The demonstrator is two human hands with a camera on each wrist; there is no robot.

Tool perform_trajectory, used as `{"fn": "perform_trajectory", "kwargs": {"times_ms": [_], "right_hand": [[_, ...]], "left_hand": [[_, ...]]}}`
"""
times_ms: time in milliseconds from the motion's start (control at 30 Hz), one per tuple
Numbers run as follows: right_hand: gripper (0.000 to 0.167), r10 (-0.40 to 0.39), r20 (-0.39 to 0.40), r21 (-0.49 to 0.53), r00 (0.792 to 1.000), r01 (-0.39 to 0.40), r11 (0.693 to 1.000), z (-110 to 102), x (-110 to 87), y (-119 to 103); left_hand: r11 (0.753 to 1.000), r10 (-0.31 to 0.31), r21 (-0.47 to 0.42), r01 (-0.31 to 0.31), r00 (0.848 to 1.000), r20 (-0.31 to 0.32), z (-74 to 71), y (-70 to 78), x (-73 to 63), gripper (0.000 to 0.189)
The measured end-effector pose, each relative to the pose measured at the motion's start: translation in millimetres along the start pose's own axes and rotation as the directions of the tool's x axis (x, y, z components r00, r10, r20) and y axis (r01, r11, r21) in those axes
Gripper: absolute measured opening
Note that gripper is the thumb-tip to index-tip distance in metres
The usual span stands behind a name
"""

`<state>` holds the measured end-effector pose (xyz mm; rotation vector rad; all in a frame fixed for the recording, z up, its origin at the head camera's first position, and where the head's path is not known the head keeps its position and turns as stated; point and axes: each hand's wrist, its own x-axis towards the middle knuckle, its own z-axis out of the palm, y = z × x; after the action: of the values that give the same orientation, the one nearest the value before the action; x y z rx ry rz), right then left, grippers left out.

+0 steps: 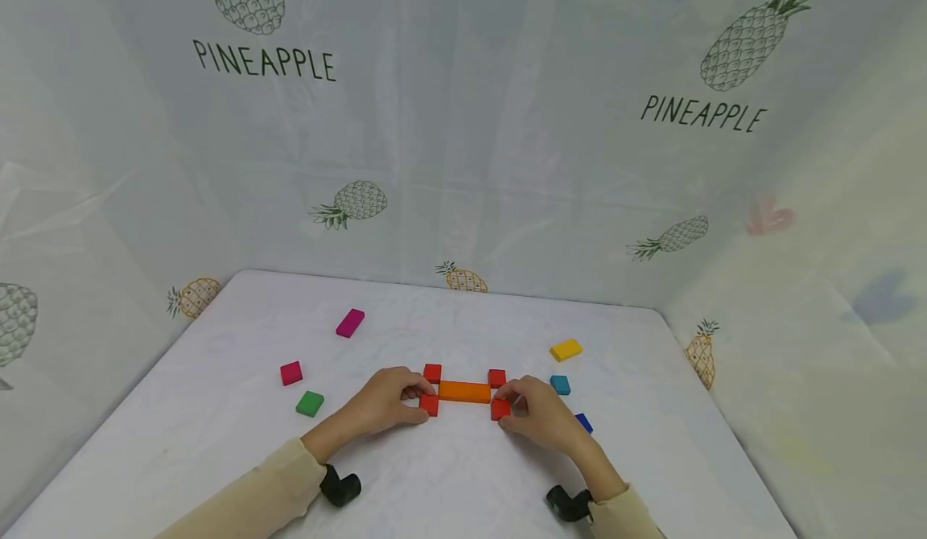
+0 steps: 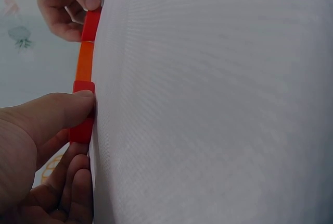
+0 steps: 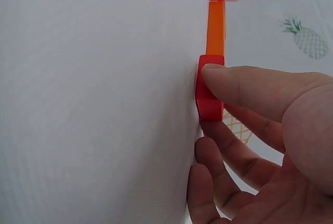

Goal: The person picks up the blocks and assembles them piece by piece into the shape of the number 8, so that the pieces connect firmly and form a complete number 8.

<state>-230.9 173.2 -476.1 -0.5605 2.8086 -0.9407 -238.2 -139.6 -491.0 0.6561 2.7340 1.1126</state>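
Observation:
A long orange block lies flat on the white table, with a red block at each of its four corners. My left hand pinches the near-left red block between thumb and fingers at the orange block's left end. At the other end, my right hand holds the near-right red block the same way. The far-left red block and far-right red block sit just behind, untouched. In the right wrist view the thumb presses on the red block's near face.
On the left lie a magenta block, a crimson block and a green block. To the right are a yellow block, a teal block and a blue block partly behind my right hand. Pineapple-print curtain surrounds the table.

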Motion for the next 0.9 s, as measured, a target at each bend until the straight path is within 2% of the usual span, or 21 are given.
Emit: {"fn": "perform_trajectory", "kwargs": {"times_ms": [467,900], "right_hand": [[0.029,-0.009,0.001,0.002,1.0,0.009,1.0,0.7,0.7,2.3],[0.03,-0.01,0.007,-0.005,1.0,0.01,1.0,1.9,2.2,3.6]], "left_hand": [[1.0,-0.011,-0.005,0.011,1.0,-0.001,0.1,2.5,-0.2,0.026],[1.0,0.003,-0.012,-0.003,1.0,-0.001,-0.6,1.1,-0.5,0.027]]}}
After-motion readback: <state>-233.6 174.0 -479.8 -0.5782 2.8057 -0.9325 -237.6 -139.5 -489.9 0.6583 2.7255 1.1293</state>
